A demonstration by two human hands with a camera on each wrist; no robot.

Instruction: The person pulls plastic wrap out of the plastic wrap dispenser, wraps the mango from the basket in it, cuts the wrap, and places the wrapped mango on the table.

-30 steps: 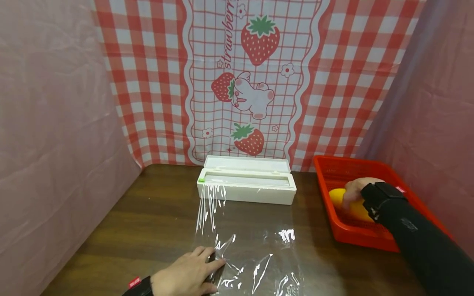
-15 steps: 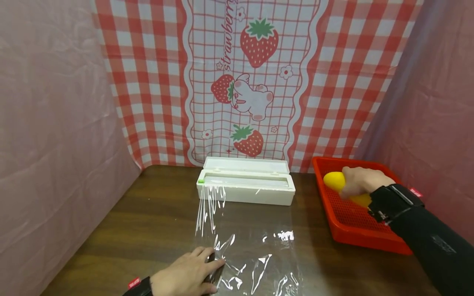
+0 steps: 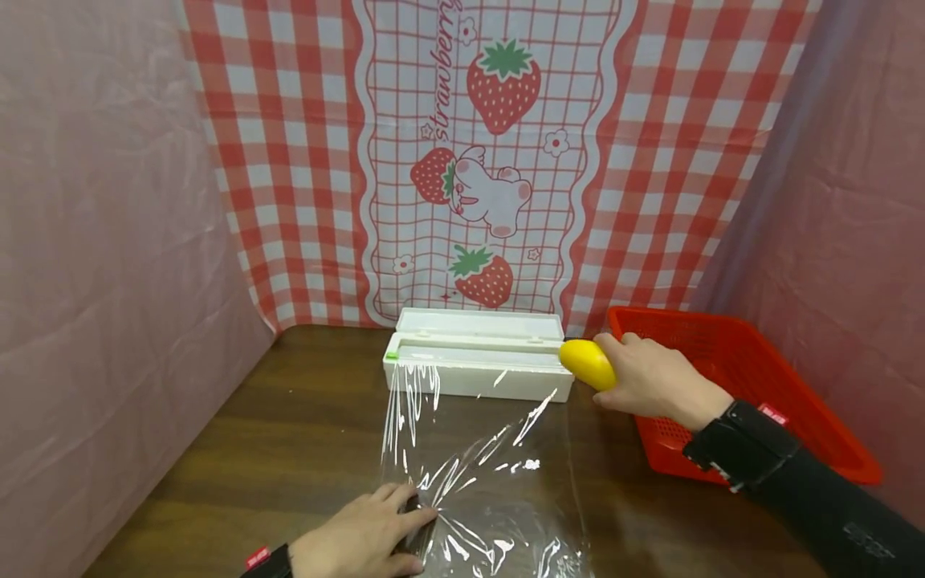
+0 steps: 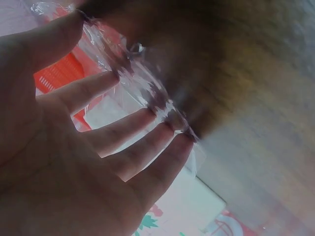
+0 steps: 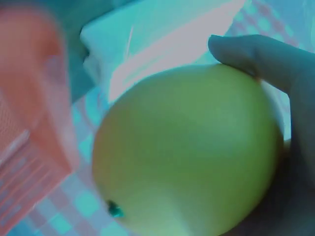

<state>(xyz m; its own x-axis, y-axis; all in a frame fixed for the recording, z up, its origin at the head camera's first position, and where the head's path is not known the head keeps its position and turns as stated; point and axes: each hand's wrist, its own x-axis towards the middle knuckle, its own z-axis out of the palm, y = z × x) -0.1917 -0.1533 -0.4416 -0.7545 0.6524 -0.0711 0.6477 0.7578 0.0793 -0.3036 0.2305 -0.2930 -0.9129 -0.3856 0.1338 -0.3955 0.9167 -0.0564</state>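
Clear plastic film (image 3: pixel 499 474) stretches from a white dispenser box (image 3: pixel 480 381) over the brown table toward the front. My left hand (image 3: pixel 364 530) rests with spread fingers on the film's left edge, fingertips touching it; the left wrist view shows the hand (image 4: pixel 98 137) with its fingers nearly straight against the film (image 4: pixel 147 88). My right hand (image 3: pixel 654 381) grips a smooth yellow fruit-like object (image 3: pixel 588 364) in the air by the box's right end. In the right wrist view the thumb lies along the rounded yellow object (image 5: pixel 187 152), which has a small dark green tip.
A red basket (image 3: pixel 831 433) stands at the right, partly under my right forearm. The box's white lid (image 3: pixel 480 323) stands raised at the back. A checked strawberry cloth (image 3: pixel 303 201) hangs behind the table (image 3: pixel 289 425), and pink cloths (image 3: pixel 108 241) hang at both sides.
My right hand has lifted the yellow object out of the red basket and moved left with it, to beside the box. The film's creases have shifted; my left hand has stayed in place.
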